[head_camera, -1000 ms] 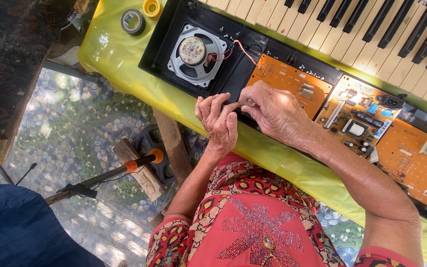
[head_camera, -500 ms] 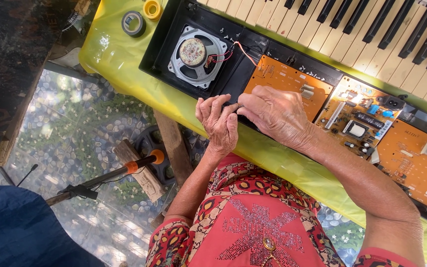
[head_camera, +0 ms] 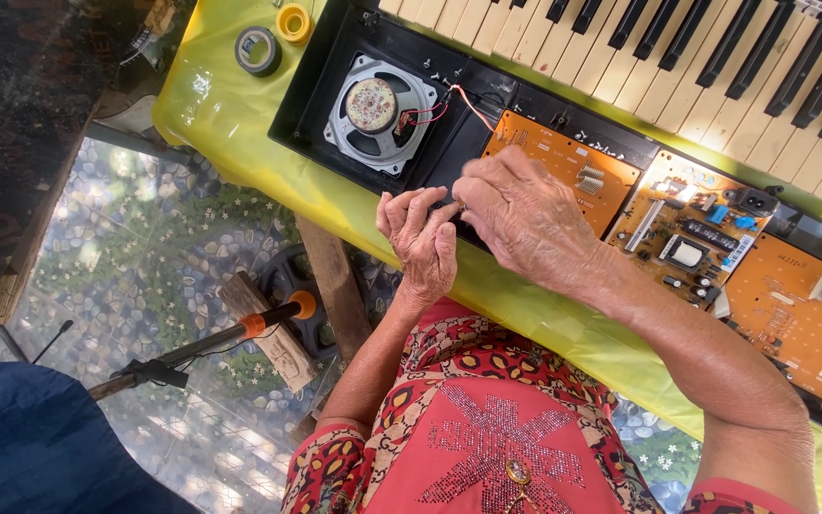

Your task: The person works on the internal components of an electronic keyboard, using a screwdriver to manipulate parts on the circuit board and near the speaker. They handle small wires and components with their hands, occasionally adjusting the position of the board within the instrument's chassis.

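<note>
Yellow-covered table: opened keyboard lies diagonally, orange circuit board exposed; left hand, right hand curled together at casing edge, grasp indiscernible.

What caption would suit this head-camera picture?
Two hands, left and right, meet at the edge of an opened keyboard beside its speaker.

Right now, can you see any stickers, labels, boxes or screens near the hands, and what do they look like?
No boxes or screens show.
Small label: on the middle circuit board, right of the right hand; narrow white strip with dark bars.
Speaker sticker: round, pale, at the speaker's centre, above the left hand.
</note>
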